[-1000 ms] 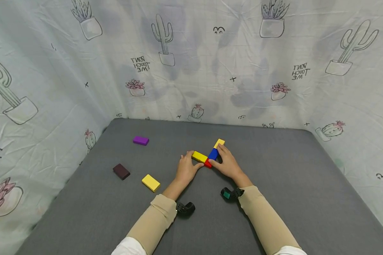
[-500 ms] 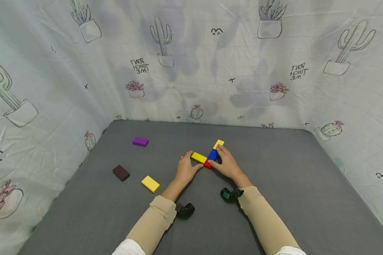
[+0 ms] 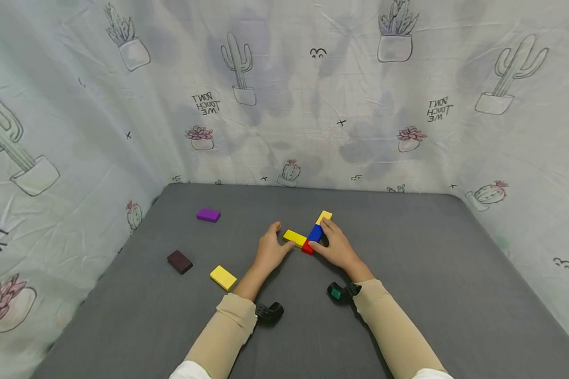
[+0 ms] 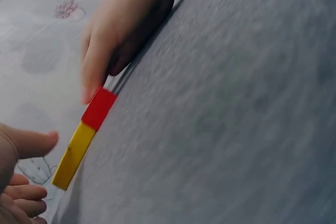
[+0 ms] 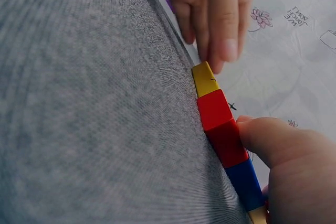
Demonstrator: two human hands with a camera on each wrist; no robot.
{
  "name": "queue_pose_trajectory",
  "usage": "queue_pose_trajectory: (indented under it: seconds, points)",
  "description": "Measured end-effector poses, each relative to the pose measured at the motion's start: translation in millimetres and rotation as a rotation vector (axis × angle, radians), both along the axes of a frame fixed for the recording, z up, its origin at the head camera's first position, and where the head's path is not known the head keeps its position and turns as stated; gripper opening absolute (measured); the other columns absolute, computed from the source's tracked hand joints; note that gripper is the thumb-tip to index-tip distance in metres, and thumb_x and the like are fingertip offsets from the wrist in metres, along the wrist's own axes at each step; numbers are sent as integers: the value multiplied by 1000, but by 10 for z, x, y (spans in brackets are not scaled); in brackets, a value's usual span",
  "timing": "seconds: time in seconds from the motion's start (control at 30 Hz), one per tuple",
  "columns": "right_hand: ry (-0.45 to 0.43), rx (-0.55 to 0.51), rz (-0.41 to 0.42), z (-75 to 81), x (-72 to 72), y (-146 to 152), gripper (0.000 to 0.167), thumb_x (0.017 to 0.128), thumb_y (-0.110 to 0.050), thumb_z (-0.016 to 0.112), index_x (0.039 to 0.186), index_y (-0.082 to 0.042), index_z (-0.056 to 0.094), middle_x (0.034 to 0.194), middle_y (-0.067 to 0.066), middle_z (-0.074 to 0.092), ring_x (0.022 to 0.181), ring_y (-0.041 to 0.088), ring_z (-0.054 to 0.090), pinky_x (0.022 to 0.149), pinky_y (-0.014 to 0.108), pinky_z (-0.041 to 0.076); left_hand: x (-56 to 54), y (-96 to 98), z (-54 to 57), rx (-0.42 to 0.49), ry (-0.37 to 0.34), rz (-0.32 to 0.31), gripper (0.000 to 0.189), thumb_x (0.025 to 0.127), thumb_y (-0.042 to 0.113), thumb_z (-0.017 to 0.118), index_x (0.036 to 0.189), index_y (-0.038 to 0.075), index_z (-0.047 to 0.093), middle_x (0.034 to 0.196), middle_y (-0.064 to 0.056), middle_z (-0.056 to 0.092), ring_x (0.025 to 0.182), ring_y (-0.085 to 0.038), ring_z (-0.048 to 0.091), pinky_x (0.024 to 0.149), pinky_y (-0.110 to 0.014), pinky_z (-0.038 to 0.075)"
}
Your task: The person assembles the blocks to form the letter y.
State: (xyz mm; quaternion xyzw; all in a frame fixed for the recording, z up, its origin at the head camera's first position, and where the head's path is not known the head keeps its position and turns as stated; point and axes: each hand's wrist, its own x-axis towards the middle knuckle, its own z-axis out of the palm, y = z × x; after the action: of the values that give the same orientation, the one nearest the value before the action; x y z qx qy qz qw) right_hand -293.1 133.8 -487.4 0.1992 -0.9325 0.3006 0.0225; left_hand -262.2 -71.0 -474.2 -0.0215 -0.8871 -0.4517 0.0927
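On the grey table, a red block (image 3: 307,247) forms the corner of a V of blocks laid end to end. A yellow block (image 3: 294,238) runs left from it; a blue block (image 3: 315,233) and a pale yellow block (image 3: 324,216) run away to the right. My right hand (image 3: 340,248) lies along the right arm, its thumb touching the red block in the right wrist view. Its fingertips are by the join of the blue and pale yellow blocks, partly hidden. My left hand (image 3: 271,248) is beside the yellow block, thumb and fingers spread, holding nothing.
At left on the table lie a purple block (image 3: 208,215), a dark brown block (image 3: 179,261) and another yellow block (image 3: 223,277), apart from each other. A patterned cloth (image 3: 313,126) hangs behind the table and at both sides.
My left hand has let go of the yellow block's end and shifted slightly left. My right hand stays at the blocks. The head view has tilted up a little.
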Motion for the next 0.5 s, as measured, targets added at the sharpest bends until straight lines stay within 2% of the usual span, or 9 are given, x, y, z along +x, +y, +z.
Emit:
queue_pose_trajectory:
  seconds: [0.13,0.27,0.5]
  points:
    - [-8,-4,-4,7,10,4,79,91,-43,59,147,3,26,156,18,22,143,36,20,114,53,23,-55,-101,75,8,14,14,67,86,22,71,139,-4,39,138,-22,49,128,-37,46,102,-50,42]
    - [-13,-1,3,-5,15,5,79,92,-45,58,148,2,26,156,17,21,144,36,19,114,52,24,-117,-287,181,2,-7,31,69,88,24,68,142,-4,35,143,-22,43,132,-39,41,104,-51,39]
    - [-16,-4,7,-16,13,6,80,91,-44,58,148,1,26,156,17,21,144,35,19,115,52,23,-240,-679,349,-50,-51,120,69,91,27,64,143,-5,32,145,-24,38,133,-42,37,107,-53,35]
